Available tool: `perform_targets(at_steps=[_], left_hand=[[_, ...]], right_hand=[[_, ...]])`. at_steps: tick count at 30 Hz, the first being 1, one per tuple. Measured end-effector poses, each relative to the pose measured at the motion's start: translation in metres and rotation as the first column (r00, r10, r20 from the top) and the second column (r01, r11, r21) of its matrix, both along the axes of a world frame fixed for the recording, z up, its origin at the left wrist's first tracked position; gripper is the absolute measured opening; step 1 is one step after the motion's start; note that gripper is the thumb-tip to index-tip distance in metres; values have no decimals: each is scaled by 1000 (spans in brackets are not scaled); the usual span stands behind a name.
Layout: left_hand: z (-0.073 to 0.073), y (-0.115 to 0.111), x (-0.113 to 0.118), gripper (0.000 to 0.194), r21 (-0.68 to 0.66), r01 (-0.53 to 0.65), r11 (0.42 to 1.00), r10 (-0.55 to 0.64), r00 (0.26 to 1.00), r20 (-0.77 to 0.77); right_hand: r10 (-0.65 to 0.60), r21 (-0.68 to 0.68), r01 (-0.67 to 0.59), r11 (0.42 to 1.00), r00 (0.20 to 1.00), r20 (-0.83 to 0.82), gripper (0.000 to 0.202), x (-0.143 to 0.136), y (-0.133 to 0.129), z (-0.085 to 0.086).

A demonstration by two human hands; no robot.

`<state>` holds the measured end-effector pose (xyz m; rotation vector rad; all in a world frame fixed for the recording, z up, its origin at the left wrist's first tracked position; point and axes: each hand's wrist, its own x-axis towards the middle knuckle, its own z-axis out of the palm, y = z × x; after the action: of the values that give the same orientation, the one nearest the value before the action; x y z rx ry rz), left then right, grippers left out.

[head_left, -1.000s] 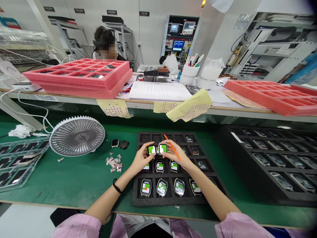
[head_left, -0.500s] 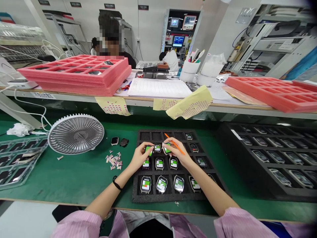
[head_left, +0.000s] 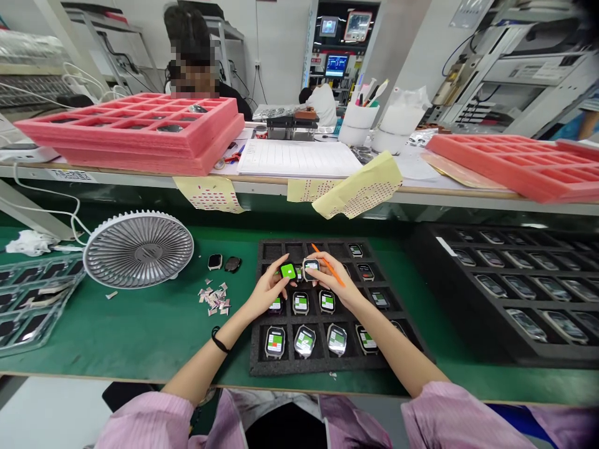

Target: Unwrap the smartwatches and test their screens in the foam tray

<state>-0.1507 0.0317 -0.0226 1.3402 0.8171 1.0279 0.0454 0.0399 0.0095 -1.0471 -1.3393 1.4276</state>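
One green worktop (head_left: 140,330), pale wall (head_left: 281,53) beyond

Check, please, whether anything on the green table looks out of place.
Small pale pieces lie scattered on the green table, right of the fan. This looks odd because most watches sit sorted in trays.

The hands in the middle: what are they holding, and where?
The left hand holds a green-screened watch by its edges; the right hand holds another watch by its right side. An orange stick lies across that hand.
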Motion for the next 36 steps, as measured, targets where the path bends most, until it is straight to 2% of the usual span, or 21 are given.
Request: perform_targets(at_steps=[3,6,10,12,14,16,19,21,24,27,29,32,36], left_hand=[[-2,0,0,68,-2,34,999,-34,999,24],[-4,0,0,74,5,20,1000,-20,999,29],[-6,-1,0,82,11,1,1000,-1,998,-60],[-6,-1,-1,80,34,-14,999,17,993,-114],[-5,-1,-3,71,121,-52,991,73,983,-171],[-2,-1,-4,58,283,-88,955,160,956,-246],[3,0,-7,48,550,-46,834,275,899,-342],[5,2,-8,49,656,16,755,311,871,-380],[2,4,-9,52,712,110,694,335,826,-454],[-3,4,-10,53,716,164,679,383,753,-535],[-3,4,-10,52,724,149,673,418,731,-539],[3,1,-10,47,749,60,660,437,780,-448],[13,-3,-10,42,726,-69,684,395,872,-288]], right_hand=[[4,3,-4,1000,1000,-16,25,1,0,1],[5,23,-4,1000,1000,-23,24,2,0,-1],[-8,33,9,999,1000,-18,26,0,1,-5],[-8,24,9,1000,1000,-15,28,-1,2,-6],[-5,8,5,1000,1000,-9,30,-2,2,-8],[9,-13,-9,1000,1000,3,31,-3,3,-10],[51,-32,-50,998,998,30,33,-6,2,-12],[82,-23,-81,996,995,60,35,-10,0,-13],[116,12,-118,993,985,129,38,-16,-5,-15],[115,52,-127,991,977,179,44,-21,-8,-16],[120,57,-131,990,978,168,47,-21,-8,-16],[187,6,-188,982,981,50,48,-20,-7,-12],[297,-95,-315,944,940,-169,43,-17,-6,-4]])
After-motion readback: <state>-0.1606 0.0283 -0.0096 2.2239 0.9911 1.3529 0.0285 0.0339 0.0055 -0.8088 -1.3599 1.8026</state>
